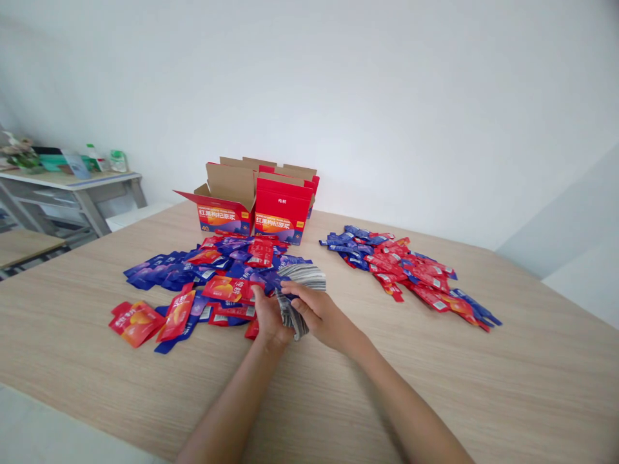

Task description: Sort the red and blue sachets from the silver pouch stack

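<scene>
Both my hands hold one thick stack of sachets [300, 283] seen edge-on, silvery grey, just above the wooden table [483, 386]. My left hand [265, 316] grips the stack from the left, fingers closed round it. My right hand [314, 312] closes on it from the right with fingers over the top. Directly behind and to the left of my hands lies a large loose pile of red and blue sachets [203, 280]. A second pile of red and blue sachets [411, 270] lies to the right.
Open red cardboard boxes [256, 200] stand at the table's far side against a white wall. A grey side table [72, 187] with bottles and small items stands at the left. A lower bench [24, 245] is at the far left.
</scene>
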`<state>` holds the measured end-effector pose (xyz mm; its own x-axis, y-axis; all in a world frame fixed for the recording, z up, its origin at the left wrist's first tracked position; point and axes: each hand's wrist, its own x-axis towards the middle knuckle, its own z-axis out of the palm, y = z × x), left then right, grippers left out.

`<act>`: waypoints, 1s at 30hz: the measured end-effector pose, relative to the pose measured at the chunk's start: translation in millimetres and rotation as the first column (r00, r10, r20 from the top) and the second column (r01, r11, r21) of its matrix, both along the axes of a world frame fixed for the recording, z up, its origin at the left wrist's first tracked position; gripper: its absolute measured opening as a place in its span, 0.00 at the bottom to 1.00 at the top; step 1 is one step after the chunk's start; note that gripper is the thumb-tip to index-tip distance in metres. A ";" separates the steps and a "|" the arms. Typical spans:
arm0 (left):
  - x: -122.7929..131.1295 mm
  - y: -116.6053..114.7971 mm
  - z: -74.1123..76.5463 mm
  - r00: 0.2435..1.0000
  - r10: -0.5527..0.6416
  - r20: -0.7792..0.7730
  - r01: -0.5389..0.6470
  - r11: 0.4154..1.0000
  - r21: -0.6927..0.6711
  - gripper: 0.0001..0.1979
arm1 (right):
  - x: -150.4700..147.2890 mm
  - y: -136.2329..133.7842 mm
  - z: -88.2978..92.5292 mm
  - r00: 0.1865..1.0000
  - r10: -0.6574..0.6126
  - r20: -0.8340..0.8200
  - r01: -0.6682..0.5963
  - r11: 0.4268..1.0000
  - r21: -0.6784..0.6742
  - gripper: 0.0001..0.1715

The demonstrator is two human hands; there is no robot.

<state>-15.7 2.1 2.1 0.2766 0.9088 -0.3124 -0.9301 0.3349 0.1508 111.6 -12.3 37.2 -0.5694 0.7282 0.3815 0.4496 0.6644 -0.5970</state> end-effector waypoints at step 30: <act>9.4 1.5 -11.3 0.984 -0.174 0.039 0.161 0.962 0.222 0.47 | 7.0 15.0 -6.0 0.839 -0.374 0.395 0.288 0.922 0.260 0.24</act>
